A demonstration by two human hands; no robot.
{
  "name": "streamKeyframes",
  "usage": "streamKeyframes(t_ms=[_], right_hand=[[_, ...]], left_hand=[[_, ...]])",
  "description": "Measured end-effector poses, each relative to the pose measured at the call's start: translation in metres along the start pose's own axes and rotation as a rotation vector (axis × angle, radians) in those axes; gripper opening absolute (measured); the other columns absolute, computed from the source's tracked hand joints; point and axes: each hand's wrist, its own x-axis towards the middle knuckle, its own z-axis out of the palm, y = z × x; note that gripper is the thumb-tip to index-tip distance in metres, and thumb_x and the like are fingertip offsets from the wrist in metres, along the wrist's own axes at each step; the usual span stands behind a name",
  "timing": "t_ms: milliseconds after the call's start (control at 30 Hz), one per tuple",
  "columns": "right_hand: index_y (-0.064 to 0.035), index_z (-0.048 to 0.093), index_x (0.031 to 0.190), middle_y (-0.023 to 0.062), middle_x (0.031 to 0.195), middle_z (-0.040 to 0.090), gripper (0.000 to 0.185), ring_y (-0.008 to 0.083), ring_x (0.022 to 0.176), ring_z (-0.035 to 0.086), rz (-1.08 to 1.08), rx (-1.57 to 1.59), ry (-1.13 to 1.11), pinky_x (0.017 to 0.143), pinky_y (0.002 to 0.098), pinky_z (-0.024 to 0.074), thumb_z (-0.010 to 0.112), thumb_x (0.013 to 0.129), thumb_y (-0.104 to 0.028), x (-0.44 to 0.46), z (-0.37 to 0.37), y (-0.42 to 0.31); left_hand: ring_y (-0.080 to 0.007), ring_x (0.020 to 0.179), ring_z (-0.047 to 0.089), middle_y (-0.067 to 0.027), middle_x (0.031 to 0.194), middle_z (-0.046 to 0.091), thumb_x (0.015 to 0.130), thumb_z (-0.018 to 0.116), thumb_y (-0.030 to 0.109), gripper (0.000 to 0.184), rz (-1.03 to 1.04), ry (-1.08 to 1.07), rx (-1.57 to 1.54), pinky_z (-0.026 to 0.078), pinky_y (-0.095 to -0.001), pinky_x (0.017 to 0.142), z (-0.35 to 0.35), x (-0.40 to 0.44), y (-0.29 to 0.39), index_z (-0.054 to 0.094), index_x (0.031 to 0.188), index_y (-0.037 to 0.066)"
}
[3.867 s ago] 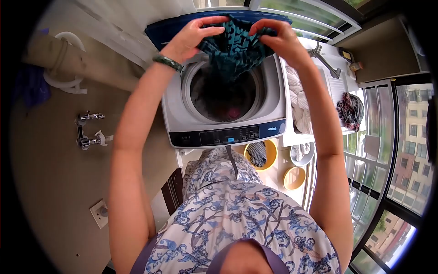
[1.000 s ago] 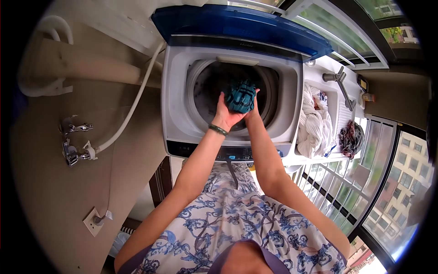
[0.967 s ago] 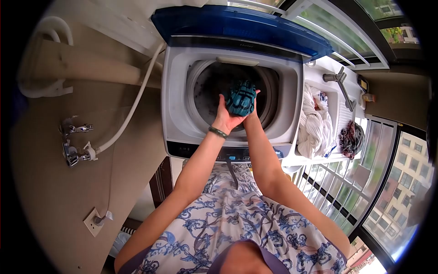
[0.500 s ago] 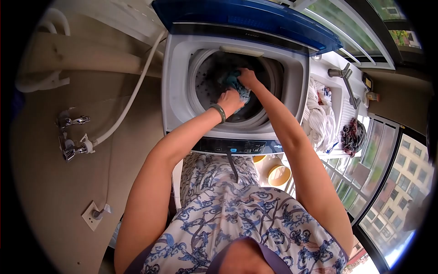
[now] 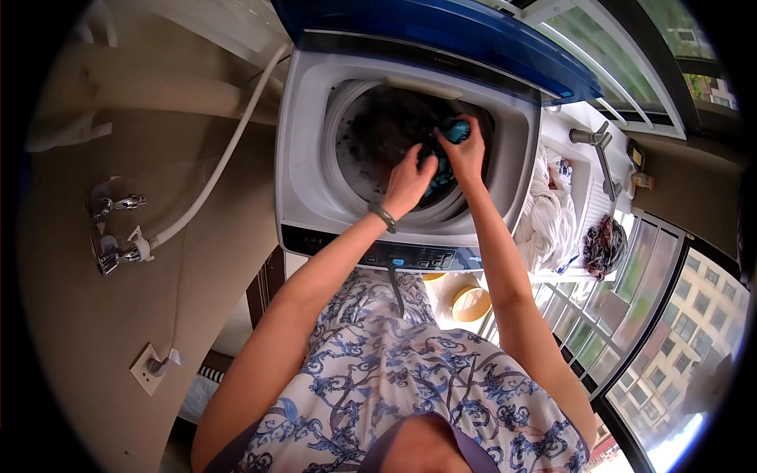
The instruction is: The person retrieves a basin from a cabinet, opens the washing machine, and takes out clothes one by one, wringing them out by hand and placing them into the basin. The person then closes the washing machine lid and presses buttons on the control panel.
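Note:
A top-loading washing machine (image 5: 303, 165) stands in front of me with its blue lid (image 5: 441, 27) raised. Inside its drum (image 5: 351, 162) I see dark contents, partly in shadow. Over the drum's right part, a teal and dark patterned piece of clothing (image 5: 455, 131) is bunched up in my right hand (image 5: 467, 151), whose fingers are wrapped round it. My left hand (image 5: 410, 181), with a bracelet at the wrist, is closed on the lower, darker part of the same cloth. What kind of garment it is cannot be made out.
To the right, white laundry (image 5: 544, 221) lies in a sink below a tap (image 5: 603, 150), with a dark patterned bundle (image 5: 605, 247) beside it. A yellow basin (image 5: 471, 303) sits on the floor. A hose (image 5: 229, 162) runs from the wall valve (image 5: 118, 252) at left.
Both hands have moved right within the drum opening with the cloth. My right hand now holds a teal bunch higher up, and my left hand has turned more upright.

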Motion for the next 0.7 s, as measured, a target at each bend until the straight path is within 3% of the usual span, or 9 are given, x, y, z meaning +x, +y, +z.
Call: streamKeyframes(t_ms=[67,133,233,267,367,400,500,667,700], right_hand=[[-0.0045,0.057,0.096,0.0136,0.091,0.06,0.04,0.0331,0.083,0.059,-0.068,0.072,0.092,0.076,0.0366,0.0475,0.08,0.066,-0.017,-0.006,-0.018,-0.028],[-0.0053,0.056,0.094,0.0117,0.09,0.059,0.039,0.0307,0.083,0.057,-0.348,-0.017,0.094,0.075,0.0343,0.047,0.08,0.064,-0.011,-0.016,-0.032,-0.045],[-0.0055,0.055,0.092,0.0123,0.09,0.057,0.042,0.0311,0.085,0.056,-0.522,0.014,0.077,0.076,0.0364,0.0467,0.082,0.06,-0.01,-0.031,-0.043,-0.061],[-0.0054,0.055,0.092,0.0124,0.089,0.056,0.043,0.0309,0.085,0.056,-0.566,0.069,0.086,0.077,0.0375,0.0467,0.083,0.06,-0.01,-0.037,-0.044,-0.063],[-0.0052,0.054,0.101,0.0103,0.098,0.057,0.038,0.0262,0.09,0.057,-0.004,0.73,0.35,0.086,0.0383,0.0466,0.073,0.077,-0.026,-0.041,-0.031,-0.021],[-0.0049,0.054,0.104,0.0104,0.101,0.058,0.038,0.0265,0.092,0.058,0.237,1.025,0.42,0.088,0.0391,0.0471,0.066,0.085,-0.036,-0.037,-0.029,-0.018],[-0.0026,0.056,0.113,0.0125,0.107,0.061,0.066,0.0274,0.101,0.06,0.69,1.339,0.078,0.088,0.0427,0.0494,0.044,0.088,-0.063,-0.032,-0.023,0.002],[-0.0009,0.06,0.097,0.0082,0.086,0.064,0.049,0.0225,0.076,0.062,0.935,1.316,-0.806,0.072,0.0352,0.0518,0.046,0.094,-0.048,0.015,-0.005,0.046],[-0.0018,0.059,0.103,0.0111,0.093,0.063,0.043,0.0239,0.086,0.061,1.046,1.381,-1.055,0.082,0.0345,0.0485,0.049,0.093,-0.042,0.028,-0.004,0.044]], left_hand=[[-0.0312,0.09,0.062,-0.0186,0.094,0.064,0.091,0.052,0.044,0.051,-0.333,0.239,-1.019,0.048,-0.0373,0.083,0.021,0.009,-0.042,0.046,0.125,0.007],[-0.028,0.095,0.06,-0.014,0.101,0.065,0.092,0.046,0.054,0.053,-0.394,0.37,-0.982,0.047,-0.0357,0.084,0.026,0.011,-0.049,0.048,0.12,0.008],[-0.0196,0.097,0.059,-0.0039,0.095,0.063,0.083,0.057,0.059,0.054,-0.697,-0.696,-1.62,0.046,-0.042,0.088,-0.003,0.003,0.008,0.051,0.11,0.012],[-0.0196,0.097,0.059,-0.0039,0.095,0.063,0.083,0.057,0.059,0.054,-0.694,-0.688,-1.629,0.046,-0.042,0.088,0.006,0.005,0.007,0.051,0.11,0.012],[-0.0213,0.1,0.058,-0.0079,0.115,0.059,0.079,0.074,0.031,0.042,-0.543,0.141,-1.514,0.044,-0.0368,0.093,0.019,-0.002,0.046,0.054,0.108,0.009],[-0.0213,0.1,0.058,-0.0079,0.115,0.059,0.079,0.074,0.031,0.042,-0.552,0.143,-1.517,0.044,-0.0368,0.093,0.02,-0.002,0.047,0.054,0.108,0.009],[-0.0269,0.107,0.056,-0.0125,0.111,0.06,0.07,0.072,0.003,0.034,0.378,0.311,-0.528,0.044,-0.0358,0.093,0.021,0.004,0.054,0.053,0.098,0.004],[-0.0248,0.11,0.056,-0.0032,0.11,0.059,0.062,0.077,0.009,0.037,0.953,0.074,0.088,0.04,-0.0434,0.099,0.004,0.003,0.05,0.057,0.093,0.016],[-0.0238,0.105,0.058,-0.0026,0.107,0.06,0.065,0.074,0.01,0.03,1.056,0.049,0.114,0.043,-0.0417,0.096,0.006,0.005,0.045,0.057,0.09,0.017]])
